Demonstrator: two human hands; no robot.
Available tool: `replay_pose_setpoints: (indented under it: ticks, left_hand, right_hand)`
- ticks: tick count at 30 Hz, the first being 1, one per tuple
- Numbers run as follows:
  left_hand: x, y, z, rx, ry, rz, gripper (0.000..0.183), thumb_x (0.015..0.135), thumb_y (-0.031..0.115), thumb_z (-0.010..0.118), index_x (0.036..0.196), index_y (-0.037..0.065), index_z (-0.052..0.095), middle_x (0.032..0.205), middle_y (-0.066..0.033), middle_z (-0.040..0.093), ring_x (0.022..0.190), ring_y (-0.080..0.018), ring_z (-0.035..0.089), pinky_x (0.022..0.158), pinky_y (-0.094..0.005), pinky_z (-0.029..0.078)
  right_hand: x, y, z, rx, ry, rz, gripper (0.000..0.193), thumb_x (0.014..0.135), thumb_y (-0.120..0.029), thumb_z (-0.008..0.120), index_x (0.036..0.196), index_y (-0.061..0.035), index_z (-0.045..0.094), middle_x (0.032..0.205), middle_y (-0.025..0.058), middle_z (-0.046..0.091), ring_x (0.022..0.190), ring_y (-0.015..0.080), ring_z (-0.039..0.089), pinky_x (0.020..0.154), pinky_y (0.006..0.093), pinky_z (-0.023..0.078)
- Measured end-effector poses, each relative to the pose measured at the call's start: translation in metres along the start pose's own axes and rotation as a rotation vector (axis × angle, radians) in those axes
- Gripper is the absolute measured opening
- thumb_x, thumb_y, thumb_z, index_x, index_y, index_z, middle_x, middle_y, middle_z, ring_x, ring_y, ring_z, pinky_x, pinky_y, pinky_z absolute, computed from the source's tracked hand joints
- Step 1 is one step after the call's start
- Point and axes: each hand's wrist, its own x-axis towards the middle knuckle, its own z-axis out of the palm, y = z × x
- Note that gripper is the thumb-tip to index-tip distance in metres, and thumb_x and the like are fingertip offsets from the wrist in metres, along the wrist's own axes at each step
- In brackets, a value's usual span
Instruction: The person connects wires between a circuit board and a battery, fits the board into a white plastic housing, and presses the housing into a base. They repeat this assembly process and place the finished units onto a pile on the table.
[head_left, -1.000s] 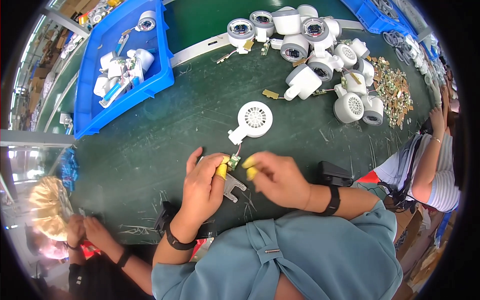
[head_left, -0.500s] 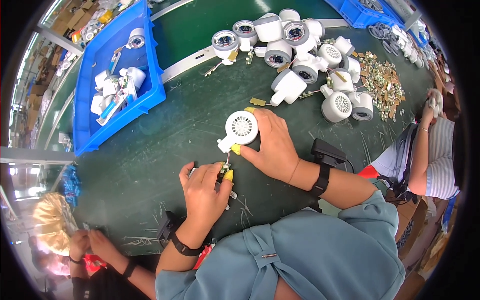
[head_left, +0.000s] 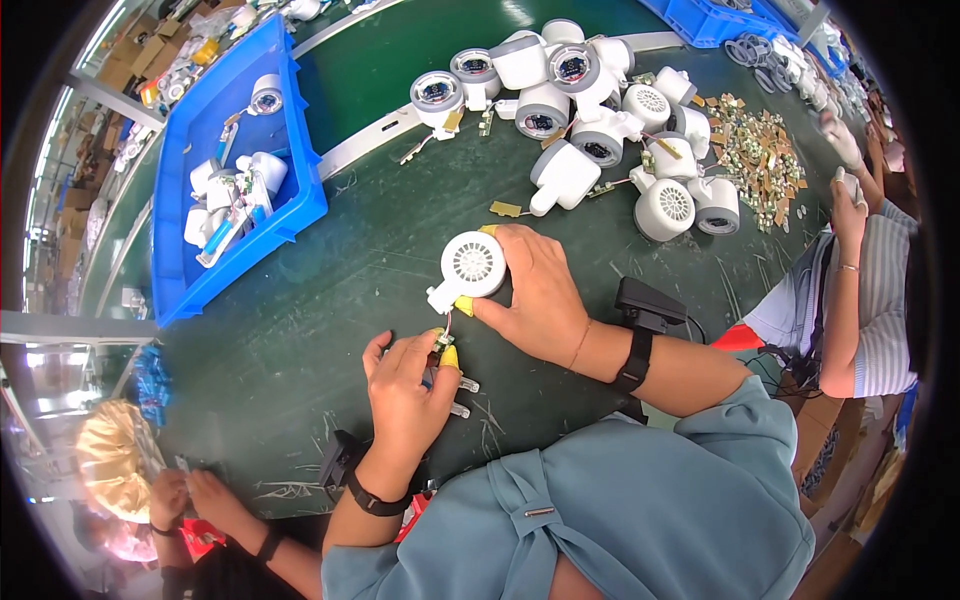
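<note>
In the head view, the right hand (head_left: 545,300) is partly curled, its yellow-covered thumb and finger gripping a round white plastic fan-grilled housing (head_left: 473,262) with a short arm, above the dark green bench (head_left: 270,370). Thin wires join that arm to a small green circuit board (head_left: 443,341), pinched between the yellow-covered fingertips of the nearly closed left hand (head_left: 408,385). A pale forked piece (head_left: 468,384) shows beside the left thumb. Beyond sit clustered white-and-grey housings (head_left: 563,175), near a heap of little green-and-tan boards (head_left: 765,160).
</note>
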Motion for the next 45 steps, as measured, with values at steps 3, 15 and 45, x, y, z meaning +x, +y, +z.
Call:
replay_pose_setpoints:
  ticks: [3,15,45]
  left_hand:
    - [0.000,0.000,-0.004,-0.023,-0.004,-0.037,0.027,0.074,0.004,0.067,0.101,0.001,0.066,0.084,-0.0074,0.069,0.072,-0.0204,0.065,0.101,-0.0471,0.039]
    - [0.003,-0.013,-0.023,-0.366,-0.156,-0.162,0.029,0.078,-0.002,0.069,0.107,0.001,0.070,0.083,-0.0030,0.068,0.074,-0.0128,0.062,0.107,-0.0431,0.034]
    - [0.000,-0.017,-0.018,-0.263,-0.152,-0.130,0.028,0.077,-0.002,0.067,0.105,-0.001,0.071,0.086,-0.0064,0.072,0.074,-0.0148,0.065,0.105,-0.0424,0.036]
  right_hand:
    - [0.001,-0.002,0.000,0.020,-0.010,-0.002,0.069,0.072,-0.017,0.078,0.128,-0.0005,0.043,0.120,0.0172,0.054,0.115,0.0352,0.051,0.098,0.0439,0.038]
    - [-0.001,-0.007,-0.012,0.228,0.027,-0.087,0.075,0.070,-0.020,0.082,0.130,0.0009,0.041,0.113,0.0191,0.053,0.096,0.0375,0.059,0.083,0.0425,0.050]
    - [-0.005,-0.003,-0.004,0.234,-0.010,-0.025,0.075,0.072,-0.021,0.082,0.131,0.0012,0.040,0.111,0.0191,0.052,0.093,0.0380,0.059,0.078,0.0424,0.052]
